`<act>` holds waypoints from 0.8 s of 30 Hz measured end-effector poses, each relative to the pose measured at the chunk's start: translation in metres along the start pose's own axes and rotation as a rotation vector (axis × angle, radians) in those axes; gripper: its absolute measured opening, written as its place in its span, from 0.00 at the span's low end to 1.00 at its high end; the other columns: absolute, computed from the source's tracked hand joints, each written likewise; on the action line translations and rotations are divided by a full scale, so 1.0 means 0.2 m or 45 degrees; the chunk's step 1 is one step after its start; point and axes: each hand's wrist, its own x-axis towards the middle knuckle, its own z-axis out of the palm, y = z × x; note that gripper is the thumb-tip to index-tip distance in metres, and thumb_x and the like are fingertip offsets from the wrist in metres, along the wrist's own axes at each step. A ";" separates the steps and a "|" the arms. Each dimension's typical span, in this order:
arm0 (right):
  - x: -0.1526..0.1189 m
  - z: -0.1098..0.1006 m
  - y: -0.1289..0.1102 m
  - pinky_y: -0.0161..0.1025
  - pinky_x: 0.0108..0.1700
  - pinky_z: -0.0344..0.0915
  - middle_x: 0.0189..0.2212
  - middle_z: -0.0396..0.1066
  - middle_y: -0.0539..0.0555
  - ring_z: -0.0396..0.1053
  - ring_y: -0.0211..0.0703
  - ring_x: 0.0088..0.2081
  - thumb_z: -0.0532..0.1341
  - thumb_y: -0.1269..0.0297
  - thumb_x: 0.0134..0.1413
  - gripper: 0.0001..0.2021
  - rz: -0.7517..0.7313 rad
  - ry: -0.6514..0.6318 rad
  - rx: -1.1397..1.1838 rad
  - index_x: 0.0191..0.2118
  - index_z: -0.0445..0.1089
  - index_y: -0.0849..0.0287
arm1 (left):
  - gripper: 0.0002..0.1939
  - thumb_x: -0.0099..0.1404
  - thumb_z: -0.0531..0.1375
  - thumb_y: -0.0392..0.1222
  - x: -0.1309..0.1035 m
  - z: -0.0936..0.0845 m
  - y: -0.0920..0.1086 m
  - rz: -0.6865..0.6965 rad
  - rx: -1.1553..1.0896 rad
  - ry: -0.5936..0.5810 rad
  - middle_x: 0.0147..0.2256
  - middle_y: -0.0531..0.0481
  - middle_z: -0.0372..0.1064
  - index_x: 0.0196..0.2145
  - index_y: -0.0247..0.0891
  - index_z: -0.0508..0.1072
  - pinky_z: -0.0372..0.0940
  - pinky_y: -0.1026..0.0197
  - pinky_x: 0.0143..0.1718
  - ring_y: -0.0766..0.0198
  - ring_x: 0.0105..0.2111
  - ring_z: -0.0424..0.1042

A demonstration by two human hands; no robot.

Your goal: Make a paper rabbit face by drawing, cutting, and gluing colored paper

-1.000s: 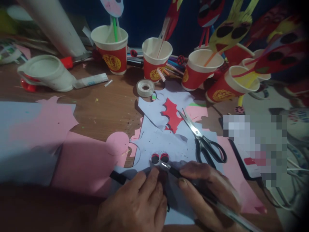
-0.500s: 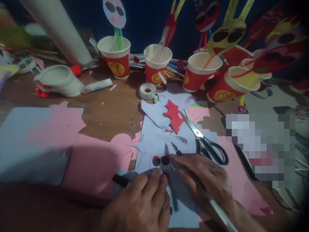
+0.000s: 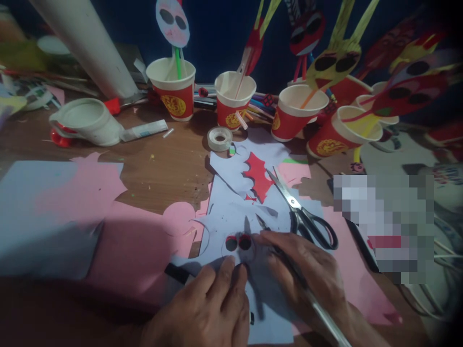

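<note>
My right hand (image 3: 311,270) grips a pen (image 3: 302,279), its dark tip pointing up and left just above white paper. Under both hands lies the white paper sheet (image 3: 271,308). Drawn on it is a round outline, and two black eye pieces (image 3: 238,242) with red upper edges sit side by side inside. My left hand (image 3: 206,303) rests on the sheet, fingers forward, its fingertips touching just below the eyes. A black strip (image 3: 176,273) sticks out left of that hand; its other end is hidden. Scissors (image 3: 294,205) lie partly spread beyond my right hand.
Red paper cups (image 3: 177,99) holding paper faces on straws line the back. A tape roll (image 3: 220,139), a white mug (image 3: 90,123) and a small tube (image 3: 146,130) lie nearer. Pink paper (image 3: 133,250) and a red scrap (image 3: 257,178) surround the sheet; cables (image 3: 441,250) run at right.
The view has shifted slightly, so most things sit a little further left. Both hands keep nearly the same pose, with the pen still in my right hand.
</note>
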 end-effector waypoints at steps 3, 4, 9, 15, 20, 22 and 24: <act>-0.02 -0.01 -0.01 0.37 0.37 0.69 0.35 0.74 0.55 0.72 0.42 0.35 0.52 0.70 0.55 0.18 0.071 0.040 0.170 0.52 0.63 0.61 | 0.11 0.62 0.52 0.33 0.00 0.00 0.00 0.018 0.017 0.003 0.39 0.50 0.75 0.36 0.36 0.74 0.54 0.55 0.40 0.56 0.41 0.70; -0.02 -0.01 -0.02 0.38 0.36 0.69 0.34 0.74 0.55 0.72 0.42 0.35 0.50 0.67 0.57 0.17 0.092 0.045 0.226 0.51 0.65 0.61 | 0.11 0.62 0.52 0.34 0.01 0.01 0.00 0.026 0.017 0.007 0.38 0.50 0.75 0.36 0.36 0.74 0.54 0.55 0.39 0.55 0.41 0.70; 0.01 0.03 -0.07 0.36 0.26 0.68 0.26 0.72 0.51 0.71 0.40 0.26 0.51 0.66 0.56 0.13 0.137 0.099 0.400 0.42 0.71 0.57 | 0.11 0.62 0.52 0.36 0.00 0.03 0.01 0.020 0.009 -0.015 0.37 0.50 0.75 0.36 0.36 0.74 0.54 0.55 0.38 0.56 0.40 0.70; 0.02 0.08 -0.09 0.32 0.27 0.68 0.24 0.74 0.47 0.72 0.37 0.26 0.57 0.74 0.50 0.10 0.198 0.153 0.207 0.37 0.71 0.54 | 0.10 0.63 0.52 0.35 -0.02 0.05 0.03 0.016 0.009 0.020 0.36 0.49 0.75 0.35 0.35 0.73 0.54 0.55 0.37 0.56 0.40 0.70; 0.01 0.09 -0.09 0.31 0.25 0.67 0.22 0.73 0.45 0.71 0.35 0.20 0.59 0.69 0.48 0.05 0.409 0.087 0.220 0.33 0.68 0.54 | 0.11 0.63 0.52 0.37 -0.01 0.06 0.02 0.028 0.035 0.002 0.37 0.46 0.74 0.37 0.33 0.73 0.55 0.55 0.36 0.54 0.41 0.69; 0.01 0.08 -0.10 0.31 0.21 0.65 0.19 0.72 0.44 0.70 0.35 0.18 0.59 0.68 0.48 0.03 0.428 0.113 0.179 0.31 0.66 0.54 | 0.12 0.63 0.53 0.39 -0.01 0.07 0.02 0.061 0.038 -0.008 0.38 0.44 0.74 0.38 0.32 0.72 0.55 0.55 0.36 0.54 0.41 0.69; 0.01 0.08 -0.10 0.31 0.20 0.64 0.19 0.72 0.44 0.70 0.36 0.18 0.59 0.68 0.48 0.02 0.403 0.125 0.126 0.30 0.66 0.54 | 0.13 0.63 0.53 0.40 -0.02 0.07 0.02 0.076 0.034 -0.031 0.39 0.43 0.73 0.39 0.32 0.72 0.55 0.55 0.36 0.54 0.42 0.69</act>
